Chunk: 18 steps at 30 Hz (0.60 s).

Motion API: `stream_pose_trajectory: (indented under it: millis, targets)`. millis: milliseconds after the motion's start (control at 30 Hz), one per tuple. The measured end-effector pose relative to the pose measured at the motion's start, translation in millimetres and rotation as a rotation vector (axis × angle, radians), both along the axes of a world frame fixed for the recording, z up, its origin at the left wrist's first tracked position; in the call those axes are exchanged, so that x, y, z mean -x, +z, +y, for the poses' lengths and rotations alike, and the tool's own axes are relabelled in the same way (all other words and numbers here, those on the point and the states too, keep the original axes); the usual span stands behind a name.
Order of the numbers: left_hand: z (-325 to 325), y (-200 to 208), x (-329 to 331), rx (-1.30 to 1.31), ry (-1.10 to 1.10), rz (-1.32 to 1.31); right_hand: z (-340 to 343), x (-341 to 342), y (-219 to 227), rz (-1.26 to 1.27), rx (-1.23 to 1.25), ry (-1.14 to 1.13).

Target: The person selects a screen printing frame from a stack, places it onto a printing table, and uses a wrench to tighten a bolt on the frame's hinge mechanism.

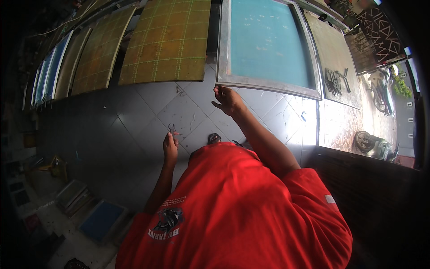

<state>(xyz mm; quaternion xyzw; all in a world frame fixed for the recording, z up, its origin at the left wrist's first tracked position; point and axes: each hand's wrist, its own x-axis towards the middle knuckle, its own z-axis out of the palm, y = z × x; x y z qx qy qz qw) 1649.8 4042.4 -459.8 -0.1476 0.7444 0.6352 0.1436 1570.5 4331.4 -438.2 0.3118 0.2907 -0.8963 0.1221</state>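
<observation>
My left hand (170, 145) is closed around a small metal open-end wrench (171, 127), whose forked jaw sticks up past the fingers. Ahead and to the right, my right hand (230, 102) reaches to the near left corner of a screen-printing frame (268, 88). Its fingertips are at the underside of that corner, and the thumb stands apart from them. Turquoise mesh (268, 45) fills the grey metal border. Whether the fingertips press on the frame or only lie against it is hard to see.
Brown boards (165, 42) with green grid lines stand in a row to the left. Several tools (337, 81) lie on a pale board (333, 54) at the right. Grey floor tiles (148, 101) run beneath. A blue-faced frame (102, 220) is at the lower left; a motorbike (376, 144) stands outside, right.
</observation>
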Motion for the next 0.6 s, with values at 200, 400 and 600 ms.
stream_pose_trajectory:
  millis: [200, 400, 600]
  targets:
    - [-2.5, -2.2, -1.4, 0.01, -0.01, -0.01, -3.3, 3.2, -13.1, -0.036, -0.116, -0.045]
    - [-5.2, -3.3, -5.1, 0.046, 0.007, -0.017, -17.9, -9.6, 8.3, -0.065, -0.14, -0.045]
    - [-7.6, -6.6, -8.9, 0.071, 0.032, -0.021, -11.1, -11.4, -1.8, 0.048, 0.063, -0.086]
